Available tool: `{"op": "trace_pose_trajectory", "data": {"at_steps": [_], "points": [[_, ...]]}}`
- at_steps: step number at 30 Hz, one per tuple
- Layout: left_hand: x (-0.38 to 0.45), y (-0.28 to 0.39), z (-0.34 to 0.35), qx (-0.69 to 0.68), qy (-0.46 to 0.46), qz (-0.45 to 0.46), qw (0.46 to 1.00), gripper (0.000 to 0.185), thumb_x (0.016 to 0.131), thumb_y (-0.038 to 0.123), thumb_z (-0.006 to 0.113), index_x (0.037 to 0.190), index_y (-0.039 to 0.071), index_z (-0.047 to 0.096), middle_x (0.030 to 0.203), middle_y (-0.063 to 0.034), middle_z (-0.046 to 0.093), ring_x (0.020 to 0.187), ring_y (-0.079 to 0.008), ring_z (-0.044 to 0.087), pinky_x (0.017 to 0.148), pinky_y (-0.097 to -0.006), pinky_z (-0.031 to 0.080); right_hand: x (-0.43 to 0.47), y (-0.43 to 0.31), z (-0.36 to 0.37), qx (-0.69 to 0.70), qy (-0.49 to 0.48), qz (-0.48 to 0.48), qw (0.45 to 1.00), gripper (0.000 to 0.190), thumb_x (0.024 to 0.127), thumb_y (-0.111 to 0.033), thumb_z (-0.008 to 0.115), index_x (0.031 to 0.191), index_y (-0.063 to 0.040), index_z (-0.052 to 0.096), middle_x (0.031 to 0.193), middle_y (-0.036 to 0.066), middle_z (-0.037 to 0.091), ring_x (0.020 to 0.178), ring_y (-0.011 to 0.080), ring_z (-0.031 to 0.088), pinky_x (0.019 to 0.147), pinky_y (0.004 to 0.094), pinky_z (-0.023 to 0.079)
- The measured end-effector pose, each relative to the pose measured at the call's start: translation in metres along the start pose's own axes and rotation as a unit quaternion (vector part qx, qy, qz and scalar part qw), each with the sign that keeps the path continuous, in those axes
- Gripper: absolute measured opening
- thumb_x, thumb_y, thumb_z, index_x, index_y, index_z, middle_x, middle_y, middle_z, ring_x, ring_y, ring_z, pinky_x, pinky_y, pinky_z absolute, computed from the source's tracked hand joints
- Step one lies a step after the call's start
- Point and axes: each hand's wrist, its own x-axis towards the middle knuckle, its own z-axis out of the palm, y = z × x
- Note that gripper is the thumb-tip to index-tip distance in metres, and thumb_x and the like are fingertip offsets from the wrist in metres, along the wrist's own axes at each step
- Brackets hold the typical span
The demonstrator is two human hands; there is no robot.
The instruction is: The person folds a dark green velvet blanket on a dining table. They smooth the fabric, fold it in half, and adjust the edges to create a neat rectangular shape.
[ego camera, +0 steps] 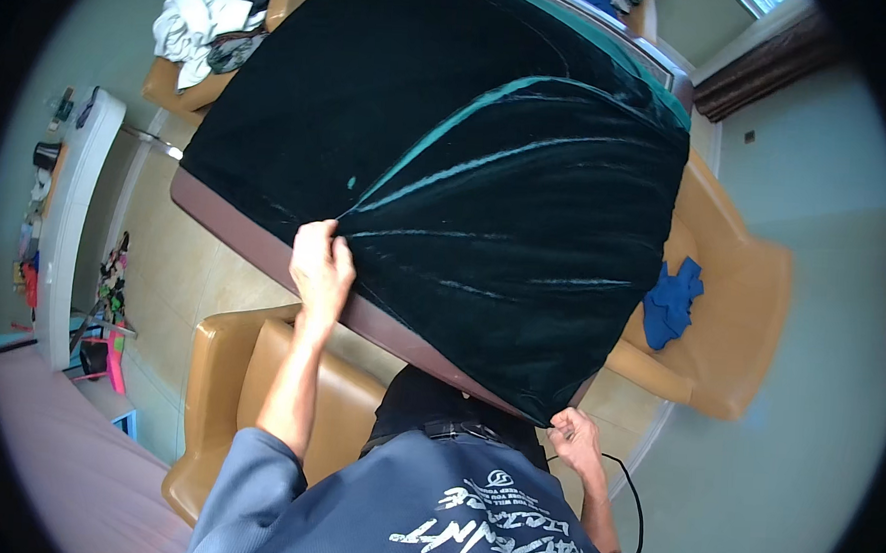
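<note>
A dark green velvet-like cloth [450,149] lies over a table with a reddish-brown edge [227,235]. My left hand [322,266] pinches the near edge of the cloth, left of my body. Taut folds fan out from that grip toward the far right, some showing lighter green. At the near right corner my right hand [576,437] grips the cloth between thumb and fingers, close to my waist. A strip of the brown table edge shows along the near left side, uncovered by the cloth.
Tan armchairs stand around the table: one chair [295,374] beside my left arm, another chair [741,315] at right holding a blue cloth [672,302]. White and dark clothes [201,23] pile on a chair at far left. A black cable [634,497] hangs near my right arm.
</note>
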Motion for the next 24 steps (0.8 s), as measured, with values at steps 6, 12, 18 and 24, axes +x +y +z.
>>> {"op": "trace_pose_trajectory", "data": {"at_steps": [6, 12, 18, 24], "points": [[-0.049, 0.159, 0.057, -0.102, -0.140, 0.103, 0.979, 0.054, 0.077, 0.023, 0.075, 0.122, -0.002, 0.057, 0.127, -0.0261, 0.051, 0.118, -0.0414, 0.049, 0.100, -0.0478, 0.040, 0.052, -0.024, -0.041, 0.055, 0.110, -0.013, 0.992, 0.012, 0.082, -0.009, 0.067, 0.092, -0.003, 0.064, 0.084, 0.009, 0.065, 0.071, 0.0181, 0.062, 0.065, 0.0302, 0.050], [-0.114, 0.201, 0.094, -0.069, -0.322, 0.188, 0.925, 0.066, 0.080, 0.035, 0.074, 0.134, 0.004, 0.052, 0.145, -0.0285, 0.034, 0.138, -0.0451, 0.028, 0.113, -0.0566, 0.022, 0.139, -0.034, -0.075, 0.072, 0.194, -0.142, 0.968, 0.009, 0.084, -0.003, 0.064, 0.093, -0.001, 0.063, 0.084, 0.008, 0.062, 0.069, 0.0150, 0.062, 0.062, 0.0266, 0.049], [-0.114, 0.206, 0.091, 0.005, -0.309, 0.142, 0.940, 0.071, 0.077, 0.039, 0.076, 0.134, 0.005, 0.052, 0.147, -0.0287, 0.032, 0.140, -0.0454, 0.026, 0.114, -0.0568, 0.020, 0.221, 0.032, -0.107, 0.333, 0.197, -0.117, 0.915, 0.006, 0.089, -0.005, 0.061, 0.095, -0.003, 0.062, 0.076, -0.001, 0.061, 0.064, 0.0053, 0.055, 0.058, 0.0221, 0.048], [-0.132, 0.269, 0.115, 0.083, -0.252, 0.076, 0.961, 0.081, 0.077, 0.041, 0.076, 0.141, 0.005, 0.042, 0.150, -0.0293, 0.027, 0.140, -0.0491, 0.023, 0.112, -0.0621, 0.018, 0.265, 0.078, -0.122, 0.392, 0.128, -0.098, 0.906, 0.005, 0.091, -0.008, 0.063, 0.093, -0.006, 0.060, 0.074, -0.001, 0.059, 0.060, 0.0056, 0.053, 0.052, 0.0228, 0.044]]}}
